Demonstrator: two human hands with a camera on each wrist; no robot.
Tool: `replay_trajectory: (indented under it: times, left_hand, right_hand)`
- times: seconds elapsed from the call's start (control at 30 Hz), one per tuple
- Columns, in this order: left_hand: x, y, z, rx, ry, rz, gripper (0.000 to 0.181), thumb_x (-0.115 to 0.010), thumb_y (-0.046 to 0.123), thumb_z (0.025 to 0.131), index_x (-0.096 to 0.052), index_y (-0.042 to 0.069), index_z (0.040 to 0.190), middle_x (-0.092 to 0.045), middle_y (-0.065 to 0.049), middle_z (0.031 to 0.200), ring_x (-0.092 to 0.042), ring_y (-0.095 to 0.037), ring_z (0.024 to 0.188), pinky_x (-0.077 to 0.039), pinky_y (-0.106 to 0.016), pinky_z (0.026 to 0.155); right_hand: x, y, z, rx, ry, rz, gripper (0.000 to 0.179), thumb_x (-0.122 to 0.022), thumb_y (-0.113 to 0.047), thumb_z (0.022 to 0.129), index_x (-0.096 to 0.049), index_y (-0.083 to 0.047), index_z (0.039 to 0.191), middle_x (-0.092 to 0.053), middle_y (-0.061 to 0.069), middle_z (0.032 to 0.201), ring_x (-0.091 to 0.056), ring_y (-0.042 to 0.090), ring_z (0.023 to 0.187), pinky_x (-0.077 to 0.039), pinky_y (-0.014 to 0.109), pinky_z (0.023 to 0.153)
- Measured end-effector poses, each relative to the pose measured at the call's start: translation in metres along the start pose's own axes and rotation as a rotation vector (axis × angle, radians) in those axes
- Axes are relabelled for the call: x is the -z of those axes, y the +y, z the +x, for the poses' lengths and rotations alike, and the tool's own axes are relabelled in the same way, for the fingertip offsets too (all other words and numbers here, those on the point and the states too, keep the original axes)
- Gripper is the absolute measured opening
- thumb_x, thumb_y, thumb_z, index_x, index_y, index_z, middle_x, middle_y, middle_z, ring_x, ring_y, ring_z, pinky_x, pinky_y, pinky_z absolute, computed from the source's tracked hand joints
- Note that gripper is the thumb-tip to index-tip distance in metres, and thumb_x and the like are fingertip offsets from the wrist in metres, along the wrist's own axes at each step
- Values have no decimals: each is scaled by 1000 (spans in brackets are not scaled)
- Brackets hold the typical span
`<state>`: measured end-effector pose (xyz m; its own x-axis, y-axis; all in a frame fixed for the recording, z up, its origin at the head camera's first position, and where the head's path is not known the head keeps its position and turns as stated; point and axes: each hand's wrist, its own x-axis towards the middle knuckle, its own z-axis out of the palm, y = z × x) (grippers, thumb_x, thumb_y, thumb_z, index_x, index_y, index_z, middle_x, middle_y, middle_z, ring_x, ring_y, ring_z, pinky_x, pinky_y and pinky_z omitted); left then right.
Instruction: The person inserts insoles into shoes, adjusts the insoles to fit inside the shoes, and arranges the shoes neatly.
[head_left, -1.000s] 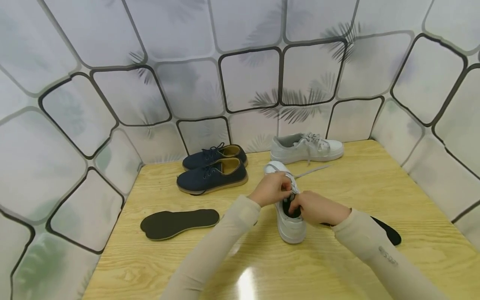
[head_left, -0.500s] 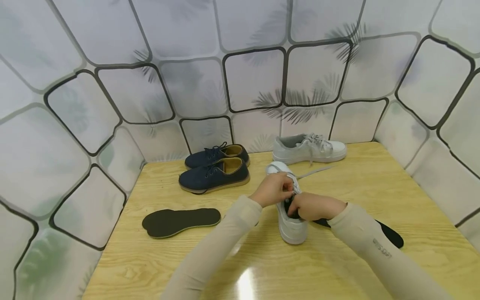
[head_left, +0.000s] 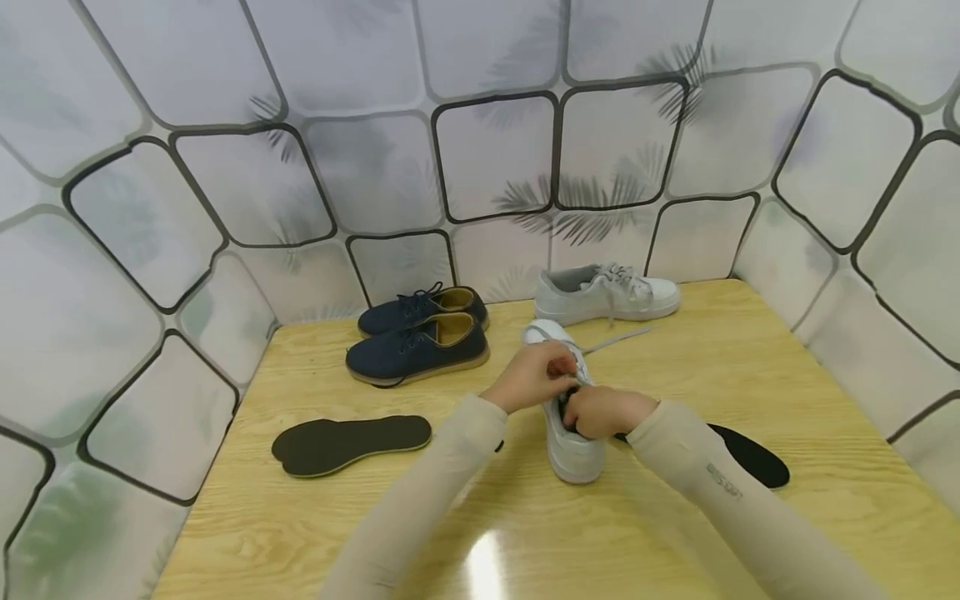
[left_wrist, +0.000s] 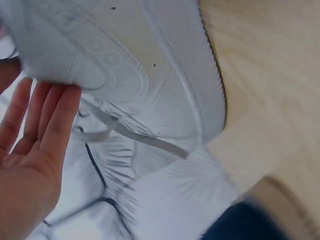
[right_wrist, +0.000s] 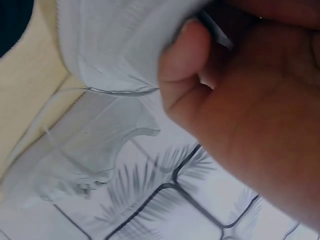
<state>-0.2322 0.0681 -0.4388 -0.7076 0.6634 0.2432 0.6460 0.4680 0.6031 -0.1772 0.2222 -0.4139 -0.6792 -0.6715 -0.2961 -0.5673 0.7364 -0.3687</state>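
A white sneaker stands on the wooden table, toe away from me, heel nearest. Its dark insole shows in the opening. My left hand pinches the upper edge of the sneaker near the tongue; in the left wrist view its fingers lie against that edge. My right hand reaches into the opening, fingers bent down at the dark insole, their tips hidden inside. The right wrist view shows a bent finger right at the collar. A loose grey lace trails from the sneaker.
The other white sneaker stands at the back by the patterned wall. A pair of navy shoes sits left of it. One dark insole lies at left; a black insole lies partly under my right sleeve.
My right hand has moved slightly left, further over the sneaker's opening, covering more of the dark insole. The left hand keeps its place at the tongue. The head view has shifted a little.
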Motion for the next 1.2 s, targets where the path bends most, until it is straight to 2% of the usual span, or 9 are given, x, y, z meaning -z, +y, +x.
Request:
replay_trajectory:
  times: [0.1, 0.17, 0.23, 0.37, 0.53, 0.7, 0.9, 1.07, 1.2]
  left_hand:
    - [2, -11, -12, 82, 64, -187, 11, -63, 3, 91, -63, 4, 103, -65, -6, 94, -62, -15, 87, -49, -21, 76]
    - [2, -18, -20, 135, 123, -236, 13, -59, 1, 92, -62, 2, 105, -65, -9, 94, -61, -18, 88, -50, -24, 77]
    - [3, -24, -24, 166, 172, -249, 13, -58, -1, 92, -62, 0, 104, -64, -11, 92, -61, -22, 88, -50, -27, 78]
    - [2, -29, -25, 194, 197, -243, 16, -58, 0, 93, -62, -3, 108, -63, -12, 91, -61, -23, 88, -50, -26, 78]
    - [2, -26, -16, 199, 172, -184, 35, -59, 2, 93, -56, 1, 127, -59, -8, 85, -57, -16, 78, -46, -21, 66]
    - [-4, -26, -8, 235, 116, -125, 33, -59, 5, 93, -59, 3, 126, -58, -3, 80, -50, -10, 69, -41, -19, 59]
    - [-13, -25, -9, 231, 143, -120, 6, -63, 4, 90, -64, 0, 94, -61, -5, 82, -53, -11, 73, -44, -20, 66]
    - [-15, -21, -13, 255, 172, -136, 4, -62, 3, 90, -61, 0, 88, -60, -6, 82, -52, -11, 74, -44, -20, 67]
    - [-14, -20, -13, 268, 218, -134, 4, -61, 2, 89, -59, 1, 86, -59, -6, 82, -53, -12, 75, -45, -21, 67]
  right_hand:
    - [-12, 8, -3, 20, 93, 63, 25, -48, 7, 80, -63, -11, 70, -51, -5, 69, -46, 10, 68, -39, 25, 62]
    - [-19, 14, -6, 20, 167, 158, 26, -47, 4, 84, -71, -8, 84, -63, 0, 85, -56, 15, 82, -46, 31, 72]
    - [-25, 18, -10, 9, 237, 276, 28, -47, 1, 89, -73, -7, 95, -68, 4, 99, -59, 19, 92, -48, 34, 79]
    - [-22, 25, -17, -18, 413, 464, 22, -50, 0, 92, -72, -6, 94, -69, 4, 90, -61, 17, 83, -49, 30, 70]
    - [-6, 32, -15, -222, 688, 539, 16, -52, -4, 94, -65, 1, 98, -65, 12, 80, -57, 16, 68, -47, 29, 60]
    - [-6, 42, -1, -371, 619, 572, 32, -56, -24, 97, -59, 6, 109, -62, 17, 92, -58, 20, 72, -48, 30, 62]
    - [-17, 47, 7, -351, 571, 560, 42, -62, -31, 94, -58, 8, 110, -60, 17, 95, -57, 25, 84, -49, 32, 66]
    - [-15, 50, -8, -339, 412, 637, 53, -67, -23, 91, -48, 7, 129, -58, 21, 103, -60, 23, 78, -55, 36, 64]
    - [-14, 47, -14, -292, 414, 588, 56, -70, -8, 85, -46, 6, 133, -60, 25, 101, -62, 20, 64, -54, 34, 59]
